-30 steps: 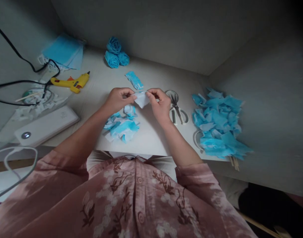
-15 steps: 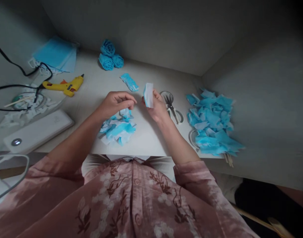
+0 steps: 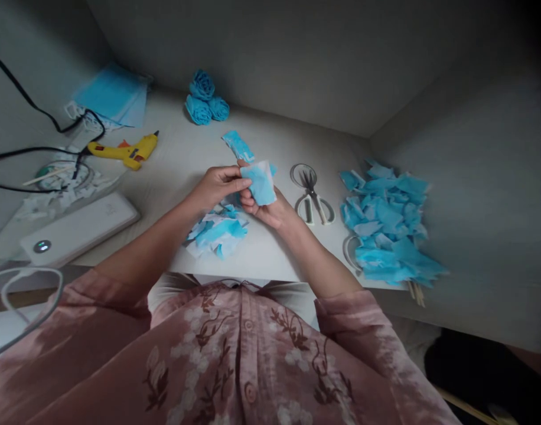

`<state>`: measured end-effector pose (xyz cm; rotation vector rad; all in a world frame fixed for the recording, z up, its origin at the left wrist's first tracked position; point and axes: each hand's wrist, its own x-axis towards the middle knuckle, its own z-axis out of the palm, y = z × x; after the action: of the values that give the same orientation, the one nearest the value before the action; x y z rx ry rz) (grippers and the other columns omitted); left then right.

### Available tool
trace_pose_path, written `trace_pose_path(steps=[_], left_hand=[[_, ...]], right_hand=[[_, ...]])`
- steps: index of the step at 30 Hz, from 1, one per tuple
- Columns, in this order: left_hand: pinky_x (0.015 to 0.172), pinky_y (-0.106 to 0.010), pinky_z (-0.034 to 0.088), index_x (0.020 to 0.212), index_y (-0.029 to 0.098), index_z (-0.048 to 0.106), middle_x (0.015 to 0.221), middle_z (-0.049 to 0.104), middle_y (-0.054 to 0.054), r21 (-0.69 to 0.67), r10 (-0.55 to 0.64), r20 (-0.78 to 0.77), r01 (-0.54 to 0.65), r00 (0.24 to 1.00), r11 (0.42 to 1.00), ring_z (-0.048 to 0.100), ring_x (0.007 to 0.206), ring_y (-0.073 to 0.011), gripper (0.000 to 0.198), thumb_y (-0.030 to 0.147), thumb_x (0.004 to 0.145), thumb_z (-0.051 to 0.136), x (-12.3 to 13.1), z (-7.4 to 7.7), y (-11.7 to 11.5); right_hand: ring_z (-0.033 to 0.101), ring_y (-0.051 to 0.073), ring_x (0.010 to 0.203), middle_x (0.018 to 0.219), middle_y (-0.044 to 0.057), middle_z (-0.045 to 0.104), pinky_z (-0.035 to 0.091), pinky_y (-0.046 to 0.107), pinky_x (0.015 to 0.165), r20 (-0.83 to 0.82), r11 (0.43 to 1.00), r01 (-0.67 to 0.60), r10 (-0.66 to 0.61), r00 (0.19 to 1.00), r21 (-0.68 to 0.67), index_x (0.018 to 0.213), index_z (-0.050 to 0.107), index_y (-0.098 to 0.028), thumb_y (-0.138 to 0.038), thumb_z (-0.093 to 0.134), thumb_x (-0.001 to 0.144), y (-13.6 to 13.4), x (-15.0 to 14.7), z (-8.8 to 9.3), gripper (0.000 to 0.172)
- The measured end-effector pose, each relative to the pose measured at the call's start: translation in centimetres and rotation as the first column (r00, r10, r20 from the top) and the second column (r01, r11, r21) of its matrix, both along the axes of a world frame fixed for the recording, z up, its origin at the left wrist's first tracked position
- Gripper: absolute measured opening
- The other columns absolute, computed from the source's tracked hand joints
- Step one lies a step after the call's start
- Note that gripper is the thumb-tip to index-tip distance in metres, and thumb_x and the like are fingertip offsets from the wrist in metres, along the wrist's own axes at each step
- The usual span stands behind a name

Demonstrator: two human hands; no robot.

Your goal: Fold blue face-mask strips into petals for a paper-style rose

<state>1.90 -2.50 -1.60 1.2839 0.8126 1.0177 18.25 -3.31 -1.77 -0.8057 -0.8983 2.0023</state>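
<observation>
A small blue and white fabric piece (image 3: 260, 183) is held up over the middle of the table. My left hand (image 3: 220, 186) pinches its left edge between thumb and fingers. My right hand (image 3: 273, 211) supports the same piece from below and behind, its fingers partly hidden by it. Just under my left hand lies a loose heap of blue and white scraps (image 3: 220, 233). Beyond my hands is a flat blue strip (image 3: 238, 145). To the right of my right hand, scissors with white handles (image 3: 312, 192) rest on the table.
Three blue fabric roses (image 3: 202, 97) stand at the back. At the left are blue face masks (image 3: 108, 94), a yellow glue gun (image 3: 124, 152), black cables, a white power bank (image 3: 82, 227) and white scraps. A large pile of blue pieces (image 3: 385, 218) covers the right, with sticks (image 3: 416, 293) beneath.
My left hand has moved right and now grips the fabric piece, which only my right hand held before. The piece has turned its blue face toward me. The view has shifted slightly.
</observation>
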Motion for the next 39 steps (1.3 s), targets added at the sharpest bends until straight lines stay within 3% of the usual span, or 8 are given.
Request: trace_pose_path(steps=[5,9,11,15,18,21,28,39], left_hand=[[0.074,-0.029,0.058,0.08,0.017,0.074,0.075,0.073,-0.002,0.049,0.193,0.06,-0.196,0.979,0.979,0.068,0.071,-0.0149,0.031,0.044,0.073,0.086,-0.6,-0.2,0.7],[0.074,-0.029,0.058,0.083,0.017,0.076,0.08,0.076,-0.004,0.067,0.232,0.013,-0.232,0.973,0.97,0.068,0.073,-0.0165,0.035,0.048,0.071,0.087,-1.0,0.0,1.1],[0.068,-0.029,0.056,0.08,0.017,0.074,0.076,0.074,-0.003,0.064,0.23,-0.015,-0.229,0.973,0.971,0.065,0.068,-0.0159,0.039,0.052,0.068,0.088,-1.0,0.2,0.9],[0.06,-0.027,0.05,0.075,0.017,0.069,0.067,0.066,0.0,0.092,0.23,-0.074,-0.223,0.97,0.97,0.059,0.061,-0.0133,0.041,0.053,0.067,0.088,-0.7,0.8,0.5],[0.055,-0.025,0.046,0.074,0.018,0.067,0.062,0.061,0.002,0.115,0.218,-0.134,-0.203,0.967,0.972,0.054,0.057,-0.012,0.04,0.053,0.066,0.086,-0.6,1.2,0.4],[0.052,-0.025,0.043,0.074,0.018,0.067,0.06,0.059,0.003,0.123,0.206,-0.152,-0.188,0.967,0.974,0.051,0.054,-0.0111,0.04,0.052,0.066,0.086,-0.6,1.2,0.3],[0.052,-0.025,0.04,0.073,0.017,0.068,0.059,0.056,0.003,0.175,0.165,-0.186,-0.133,0.969,0.976,0.049,0.054,-0.0105,0.038,0.052,0.069,0.084,-0.5,0.6,0.4],[0.054,-0.023,0.04,0.062,0.017,0.067,0.058,0.06,0.0,0.243,0.183,-0.284,-0.114,0.941,0.963,0.051,0.056,-0.0115,0.047,0.06,0.08,0.072,-1.0,0.5,0.3]], right_hand=[[0.075,0.014,0.087,0.096,0.002,0.078,0.064,0.028,0.08,0.176,0.97,0.112,-0.152,0.973,0.215,0.115,0.067,-0.023,-0.045,0.074,0.089,1.1,1.3,-0.5,0.034],[0.074,0.018,0.104,0.111,0.005,0.078,0.062,0.036,0.091,0.292,0.847,0.198,-0.375,0.88,0.493,0.118,0.067,-0.023,-0.059,0.059,0.096,2.0,2.4,-0.9,0.042],[0.073,0.02,0.109,0.115,0.006,0.076,0.06,0.037,0.094,0.314,0.742,0.214,-0.501,0.807,0.635,0.115,0.067,-0.024,-0.062,0.055,0.097,1.8,2.6,-0.6,0.044],[0.069,0.021,0.115,0.118,0.005,0.074,0.056,0.037,0.099,0.24,0.443,0.147,-0.702,0.671,0.885,0.107,0.068,-0.028,-0.054,0.06,0.098,0.9,2.7,0.5,0.028],[0.066,0.024,0.12,0.118,0.006,0.073,0.052,0.042,0.106,0.25,0.313,0.011,-0.779,0.574,0.95,0.099,0.069,-0.028,-0.05,0.056,0.101,0.6,2.8,0.9,0.026],[0.065,0.025,0.12,0.118,0.007,0.073,0.05,0.045,0.107,0.271,0.298,-0.036,-0.804,0.529,0.954,0.097,0.07,-0.027,-0.049,0.055,0.102,0.8,2.8,0.5,0.027],[0.066,0.025,0.116,0.115,0.008,0.075,0.05,0.046,0.107,0.274,0.304,-0.044,-0.771,0.575,0.951,0.089,0.071,-0.025,-0.047,0.063,0.098,1.0,2.5,-0.1,0.025],[0.068,0.02,0.108,0.11,0.007,0.074,0.055,0.035,0.091,0.308,0.413,0.062,-0.764,0.567,0.909,0.089,0.067,-0.025,-0.057,0.054,0.101,0.7,1.9,-0.1,0.036]])
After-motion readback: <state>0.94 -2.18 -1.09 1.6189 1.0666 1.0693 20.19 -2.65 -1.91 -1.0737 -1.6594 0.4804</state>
